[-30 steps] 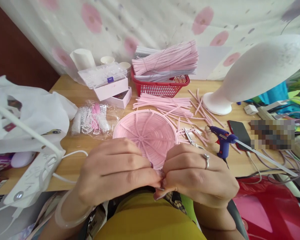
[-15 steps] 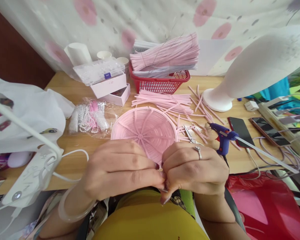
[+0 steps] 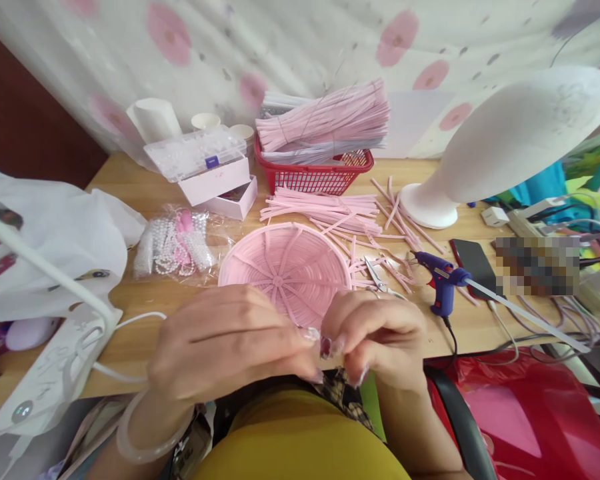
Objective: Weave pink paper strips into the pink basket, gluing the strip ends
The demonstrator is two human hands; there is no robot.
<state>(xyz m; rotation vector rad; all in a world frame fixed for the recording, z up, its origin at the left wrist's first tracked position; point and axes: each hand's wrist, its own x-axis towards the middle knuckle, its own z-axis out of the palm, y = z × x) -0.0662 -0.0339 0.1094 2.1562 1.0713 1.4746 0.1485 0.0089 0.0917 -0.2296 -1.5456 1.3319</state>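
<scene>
A round pink woven basket (image 3: 286, 257), with ribs spreading from its centre, sits on the table just beyond my hands. My left hand (image 3: 230, 347) is in front of its near left side, fingers stretched together and the tips pinched toward the thumb. Facing it, my right hand (image 3: 380, 333) curls with its fingertips pressed to the thumb. The two sets of fingertips nearly meet. Whatever they pinch, if anything, is too small to make out. Right of the basket lie scissors (image 3: 379, 279) and a blue glue gun (image 3: 445, 283) with a clear glue stick.
Pink strips (image 3: 325, 208) lie behind the basket. A red plastic basket (image 3: 310, 179) holds bundles of more strips. A bag of bead strings (image 3: 175, 247) lies left, near stacked boxes (image 3: 213, 180). A white mannequin form (image 3: 510, 140), phone (image 3: 473, 267) and cables are at right.
My right hand has shifted left and turned, and its fingertips have drawn slightly apart from the left ones. My left hand has moved a little left. The view has tilted slightly.
</scene>
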